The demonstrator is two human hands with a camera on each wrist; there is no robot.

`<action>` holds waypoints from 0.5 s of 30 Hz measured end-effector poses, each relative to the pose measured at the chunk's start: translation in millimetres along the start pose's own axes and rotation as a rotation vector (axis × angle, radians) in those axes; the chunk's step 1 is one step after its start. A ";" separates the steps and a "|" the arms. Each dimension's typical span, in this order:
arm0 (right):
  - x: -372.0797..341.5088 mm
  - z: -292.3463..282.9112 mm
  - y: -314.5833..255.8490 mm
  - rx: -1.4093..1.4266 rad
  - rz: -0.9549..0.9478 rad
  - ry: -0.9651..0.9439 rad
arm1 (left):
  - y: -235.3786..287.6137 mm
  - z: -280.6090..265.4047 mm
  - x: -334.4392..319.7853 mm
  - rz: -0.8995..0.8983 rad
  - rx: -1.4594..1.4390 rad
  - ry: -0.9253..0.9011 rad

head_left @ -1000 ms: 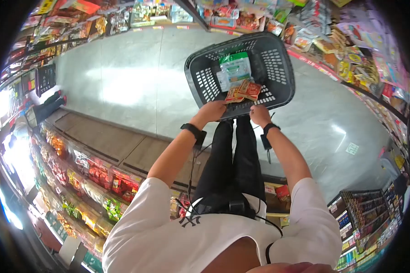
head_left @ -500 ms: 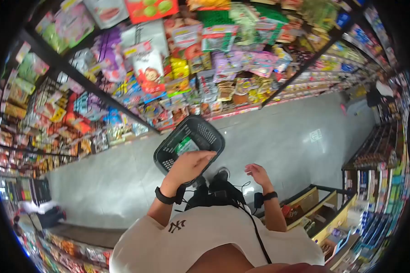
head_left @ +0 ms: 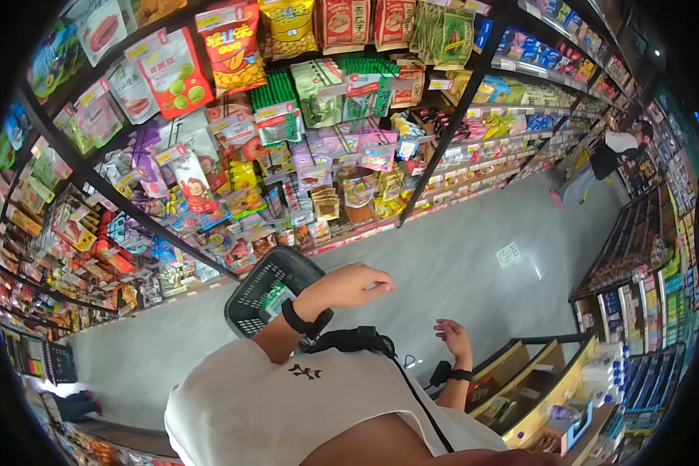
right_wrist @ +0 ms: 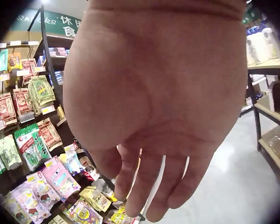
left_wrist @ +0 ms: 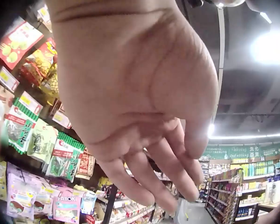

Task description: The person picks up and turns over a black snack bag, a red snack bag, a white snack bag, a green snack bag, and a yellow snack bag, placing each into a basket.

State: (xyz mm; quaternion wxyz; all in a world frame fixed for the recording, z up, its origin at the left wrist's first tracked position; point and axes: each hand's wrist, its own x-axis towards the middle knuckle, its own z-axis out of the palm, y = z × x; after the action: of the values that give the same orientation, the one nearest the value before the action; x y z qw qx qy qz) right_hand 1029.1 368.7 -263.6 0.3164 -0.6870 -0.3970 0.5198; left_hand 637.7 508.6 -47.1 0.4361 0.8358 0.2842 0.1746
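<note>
My left hand (head_left: 353, 283) is held out in front of my body, fingers loosely bent and nothing in them. In the left wrist view its palm (left_wrist: 135, 70) and slack fingers show with no object against them. Lower and to the right, my right hand (head_left: 453, 335) hangs relaxed and holds nothing; its palm (right_wrist: 154, 79) is bare too. A black plastic shopping basket (head_left: 303, 272) stands on the floor by the shelf, partly behind my left forearm. Inside it a green-and-white packet (head_left: 276, 297) shows.
Snack shelves run along the front, with hanging green packets (head_left: 276, 113), a red bag (head_left: 171, 74) and purple packets (head_left: 312, 159). A low wooden display stand (head_left: 520, 380) is at my right. Further down the aisle a person (head_left: 610, 159) is by the shelves.
Both hands have let go of the basket's rim, and it now stands on the floor. My body has turned toward the snack shelf, and the left hand has moved right, past the basket.
</note>
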 end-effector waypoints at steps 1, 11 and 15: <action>11.9 -15.6 -5.7 -0.031 -0.044 -0.002 | 5.0 4.4 14.0 0.001 -0.005 0.011; 93.8 -71.9 -90.8 -0.064 -0.275 -0.091 | 0.2 14.7 80.3 -0.027 -0.157 0.117; 123.5 -48.1 -109.2 -0.029 -0.259 -0.200 | -18.1 -0.1 93.1 -0.100 -0.134 0.129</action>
State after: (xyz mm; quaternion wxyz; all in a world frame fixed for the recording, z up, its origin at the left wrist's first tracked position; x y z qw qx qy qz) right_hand 1069.8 528.5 -215.7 0.3298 -0.5794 -0.5193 0.5346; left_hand 704.2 575.3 -58.0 0.4801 0.7765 0.3408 0.2244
